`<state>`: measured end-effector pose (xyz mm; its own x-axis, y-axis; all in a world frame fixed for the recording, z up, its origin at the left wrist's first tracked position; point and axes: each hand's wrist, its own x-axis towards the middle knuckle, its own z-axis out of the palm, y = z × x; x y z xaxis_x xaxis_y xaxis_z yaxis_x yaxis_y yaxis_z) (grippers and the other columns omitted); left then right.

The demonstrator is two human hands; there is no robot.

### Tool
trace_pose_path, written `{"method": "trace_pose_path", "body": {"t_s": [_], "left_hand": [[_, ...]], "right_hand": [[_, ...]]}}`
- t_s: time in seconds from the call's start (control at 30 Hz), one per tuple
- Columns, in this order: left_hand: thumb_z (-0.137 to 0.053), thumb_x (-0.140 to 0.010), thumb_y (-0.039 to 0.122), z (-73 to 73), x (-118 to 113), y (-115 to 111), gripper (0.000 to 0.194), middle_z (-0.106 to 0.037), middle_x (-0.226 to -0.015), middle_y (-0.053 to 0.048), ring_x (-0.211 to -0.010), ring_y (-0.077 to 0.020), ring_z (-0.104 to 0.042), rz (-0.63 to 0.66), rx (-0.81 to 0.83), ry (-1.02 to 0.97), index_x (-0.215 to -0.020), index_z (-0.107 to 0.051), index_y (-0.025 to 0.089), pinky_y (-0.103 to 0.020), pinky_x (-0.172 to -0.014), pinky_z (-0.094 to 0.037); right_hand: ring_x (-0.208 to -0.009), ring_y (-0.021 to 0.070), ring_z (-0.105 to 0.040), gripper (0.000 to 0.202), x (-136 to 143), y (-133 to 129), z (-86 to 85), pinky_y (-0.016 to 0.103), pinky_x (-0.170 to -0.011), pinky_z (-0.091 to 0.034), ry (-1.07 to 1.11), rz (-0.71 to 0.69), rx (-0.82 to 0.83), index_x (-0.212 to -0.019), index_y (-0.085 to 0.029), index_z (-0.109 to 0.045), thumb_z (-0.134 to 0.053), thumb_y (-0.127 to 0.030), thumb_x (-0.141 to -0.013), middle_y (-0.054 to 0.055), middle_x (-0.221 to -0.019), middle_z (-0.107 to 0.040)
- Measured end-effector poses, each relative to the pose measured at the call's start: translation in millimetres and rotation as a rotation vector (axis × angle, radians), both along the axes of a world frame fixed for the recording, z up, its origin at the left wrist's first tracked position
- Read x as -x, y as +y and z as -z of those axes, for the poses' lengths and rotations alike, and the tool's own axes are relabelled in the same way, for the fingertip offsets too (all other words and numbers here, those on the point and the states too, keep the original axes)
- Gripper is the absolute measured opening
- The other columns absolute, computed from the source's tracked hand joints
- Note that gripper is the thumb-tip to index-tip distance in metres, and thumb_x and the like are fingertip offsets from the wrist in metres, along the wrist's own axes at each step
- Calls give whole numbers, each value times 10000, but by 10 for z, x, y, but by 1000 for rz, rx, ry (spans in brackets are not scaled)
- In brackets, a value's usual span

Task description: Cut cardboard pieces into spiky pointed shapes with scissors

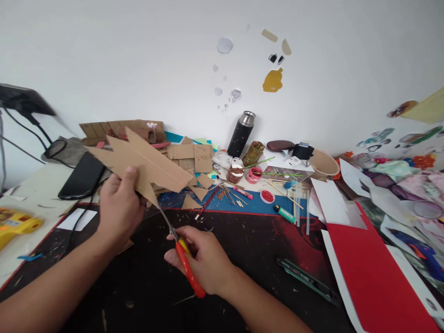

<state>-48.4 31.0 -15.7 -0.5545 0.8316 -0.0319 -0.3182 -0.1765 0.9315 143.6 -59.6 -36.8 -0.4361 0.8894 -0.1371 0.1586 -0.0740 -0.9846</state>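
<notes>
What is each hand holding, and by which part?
Left hand: the cardboard piece, pinched at its lower left edge. Right hand: the scissors, by the red-and-yellow handles.

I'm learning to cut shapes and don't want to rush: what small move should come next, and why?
Probably one short snip at the lower tip of the cardboard: the left hand grips it, the right hand holds the scissors, and their blades reach that tip. How wide they are open is hard to tell.
</notes>
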Motion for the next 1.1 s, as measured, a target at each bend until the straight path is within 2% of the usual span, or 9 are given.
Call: {"method": "trace_pose_path", "body": {"t_s": [0.03, 0.13, 0.33, 0.43, 0.6, 0.7, 0.83, 1.1], "left_hand": [[-935, -817, 365, -43, 31, 40, 289, -749, -737, 22, -490, -109, -595, -67, -19, -24, -897, -718, 193, -185, -441, -523], [-916, -812, 312, -162, 77, 100, 233, -733, -660, 30, -421, -106, -554, -44, -8, -53, -889, -743, 176, -205, -440, -558], [-918, -771, 205, -263, 80, 115, 194, -841, -756, -40, -568, -183, -748, -20, 32, -169, -904, -786, 157, -279, -618, -703], [-992, -687, 253, -249, 134, 141, 299, -847, -753, -54, -654, -235, -803, 11, 9, -162, -878, -782, 159, -315, -644, -726], [-1110, -519, 428, -163, 198, 127, 591, -844, -753, -57, -656, -261, -808, 216, 45, -102, -942, -806, 150, -324, -588, -713], [-1099, -545, 521, -90, 207, 97, 631, -850, -789, -61, -643, -248, -796, 302, 73, -57, -965, -797, 159, -292, -533, -671], [-1052, -614, 592, -28, 214, 65, 591, -849, -825, -61, -573, -208, -747, 334, 118, 8, -920, -763, 177, -253, -449, -580], [-1020, -678, 608, -103, 141, 0, 606, -854, -865, -61, -652, -221, -770, 430, 101, 77, -1030, -771, 182, -275, -535, -618]], "right_hand": [[-674, 134, -501, 424, 2, -17, -11, 257, -652, -417, -29, -21, -17, -1172, -193, -812, -888, -519, -911, -42, -777, -621], [-667, 131, -487, 438, 10, -47, -14, 262, -656, -410, -69, -68, -48, -1156, -208, -826, -940, -522, -873, -52, -768, -619], [-666, 134, -460, 547, -24, -15, 22, 266, -624, -384, -4, -55, 34, -1221, -178, -805, -927, -588, -879, -59, -755, -575], [-670, 133, -455, 584, -40, -3, 7, 271, -630, -382, 29, -58, 74, -1221, -166, -801, -932, -611, -865, -61, -755, -570], [-655, 126, -448, 580, -43, -12, 4, 272, -638, -384, 66, -69, 81, -1205, -169, -796, -941, -611, -858, -68, -733, -556], [-651, 121, -440, 566, -40, -6, 25, 267, -634, -373, 81, -53, 89, -1209, -175, -790, -937, -603, -869, -71, -729, -548], [-609, 102, -375, 564, -39, 15, 41, 255, -593, -322, 129, -23, 113, -1181, -178, -777, -929, -626, -873, -86, -693, -498], [-535, 80, -347, 685, -42, -4, 119, 234, -512, -250, 205, -12, 172, -1225, -184, -743, -850, -772, -890, -86, -671, -480]]}}
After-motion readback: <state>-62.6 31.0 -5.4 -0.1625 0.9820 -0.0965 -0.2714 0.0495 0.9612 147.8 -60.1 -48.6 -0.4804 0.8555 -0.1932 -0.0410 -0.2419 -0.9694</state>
